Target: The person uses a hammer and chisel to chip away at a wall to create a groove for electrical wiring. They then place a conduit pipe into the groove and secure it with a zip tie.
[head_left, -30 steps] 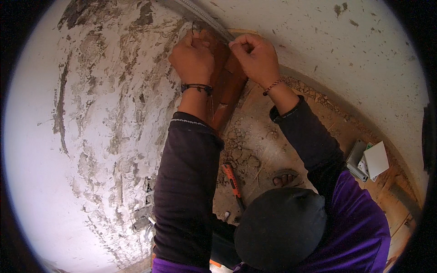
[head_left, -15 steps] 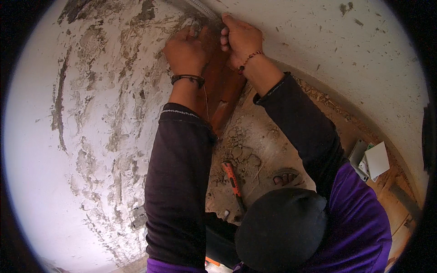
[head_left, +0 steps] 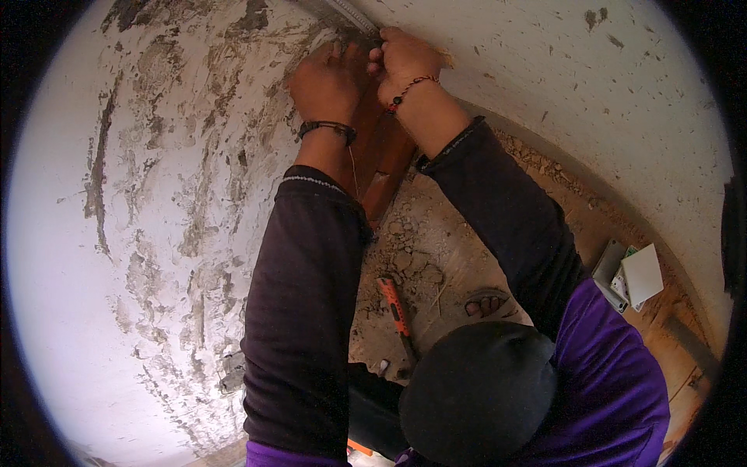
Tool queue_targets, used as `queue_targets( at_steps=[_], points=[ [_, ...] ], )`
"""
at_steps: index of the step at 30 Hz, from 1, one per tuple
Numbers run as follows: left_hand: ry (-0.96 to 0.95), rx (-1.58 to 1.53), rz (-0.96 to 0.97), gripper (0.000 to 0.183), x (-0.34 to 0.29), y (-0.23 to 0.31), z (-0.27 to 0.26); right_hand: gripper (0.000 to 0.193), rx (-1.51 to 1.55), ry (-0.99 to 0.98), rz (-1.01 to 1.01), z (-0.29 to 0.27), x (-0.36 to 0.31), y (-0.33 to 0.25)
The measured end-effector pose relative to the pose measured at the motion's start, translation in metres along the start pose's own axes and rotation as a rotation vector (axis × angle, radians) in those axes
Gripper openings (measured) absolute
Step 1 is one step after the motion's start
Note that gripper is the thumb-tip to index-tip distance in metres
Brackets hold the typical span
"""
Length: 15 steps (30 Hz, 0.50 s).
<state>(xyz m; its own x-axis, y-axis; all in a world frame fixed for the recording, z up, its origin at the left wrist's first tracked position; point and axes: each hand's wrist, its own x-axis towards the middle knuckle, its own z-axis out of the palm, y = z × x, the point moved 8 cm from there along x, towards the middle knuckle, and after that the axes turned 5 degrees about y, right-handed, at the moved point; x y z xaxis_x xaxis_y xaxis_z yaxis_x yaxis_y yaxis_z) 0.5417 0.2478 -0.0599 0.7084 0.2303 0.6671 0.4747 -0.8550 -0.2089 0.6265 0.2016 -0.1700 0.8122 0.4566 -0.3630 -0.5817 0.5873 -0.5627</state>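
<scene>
Up in the corner between two walls, both my hands work close together at the lower end of a ribbed grey conduit (head_left: 352, 14). My left hand (head_left: 325, 84) lies on the left, back toward me, its fingers bent and their tips mostly hidden. To its right, my right hand (head_left: 408, 64) is closed in a pinch beside the conduit's end. Whatever either hand grips is too small or hidden to name. Below them stands a reddish-brown wooden piece (head_left: 387, 167), partly covered by my hands and left wrist.
Rough, patchy plaster marks the left wall (head_left: 163, 194); the right wall (head_left: 537, 54) is pale with specks. On the floor lie rubble (head_left: 412, 261) and an orange-and-black handled tool (head_left: 395, 307). White rectangular plates (head_left: 642, 276) sit at the right, near the wall's foot.
My right hand has shifted slightly left and down, nearer my left hand. My left hand has turned a little and moved slightly right; its fingertips show less.
</scene>
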Motion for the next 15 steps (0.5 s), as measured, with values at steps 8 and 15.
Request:
queue_targets(
  at_steps=[8,15],
  points=[
    [-0.131,-0.075,-0.033,0.027,0.014,-0.007,0.009,0.012,0.184,-0.160,0.299,0.009,-0.020,0.002],
    [0.012,-0.116,-0.064,0.030,0.011,-0.006,-0.012,0.013,0.351,-0.324,0.298,0.014,-0.015,0.006]
  ],
)
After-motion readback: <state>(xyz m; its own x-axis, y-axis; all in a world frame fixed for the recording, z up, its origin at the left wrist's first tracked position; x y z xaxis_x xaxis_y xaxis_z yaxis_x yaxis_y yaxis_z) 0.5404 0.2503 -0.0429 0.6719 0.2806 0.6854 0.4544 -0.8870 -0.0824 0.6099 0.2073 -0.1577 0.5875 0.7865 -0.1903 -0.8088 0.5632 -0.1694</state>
